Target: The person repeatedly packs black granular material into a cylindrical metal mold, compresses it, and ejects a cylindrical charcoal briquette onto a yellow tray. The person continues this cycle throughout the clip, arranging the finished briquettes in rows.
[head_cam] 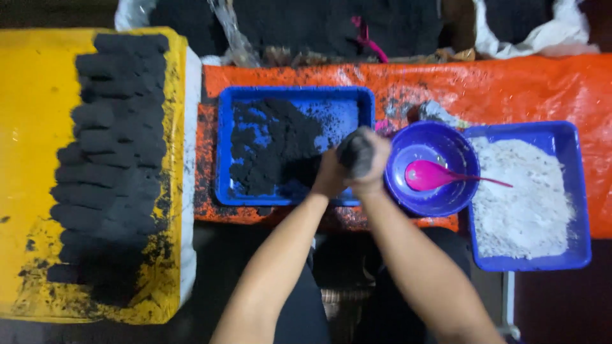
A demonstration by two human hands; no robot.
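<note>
Both hands together over the near right corner of the blue tray [224, 146], clamped from either side on one dark lump [357, 153] of black powder. Left hand [330, 175] cupped under and against the lump's left flank; right hand [375, 162] wrapped over its right flank and top, fingers curled shut around it. Lump held upright-ish between the palms, long axis running roughly away from the body, far end poking out above the knuckles. Neither hand nearer than the other: both touching, equally closed on it.

Loose black powder [274, 153] heaped in the left half of the tray, just left of the hands and slightly farther from the body. Finished black blocks [111, 153] stacked in rows on the yellow board [32, 159], well apart to the left, past the tray's left rim, long axes lying left to right. So the left arm is on the nearer side to that stack, the right arm to the other dishes.

Just right of the right hand, a purple bowl [440, 197] holding a pink spoon [427, 175], handle pointing right. Beyond it, a second blue tray [574, 191] of white powder [523, 204]. Orange sheet [510, 89] underneath it all.
</note>
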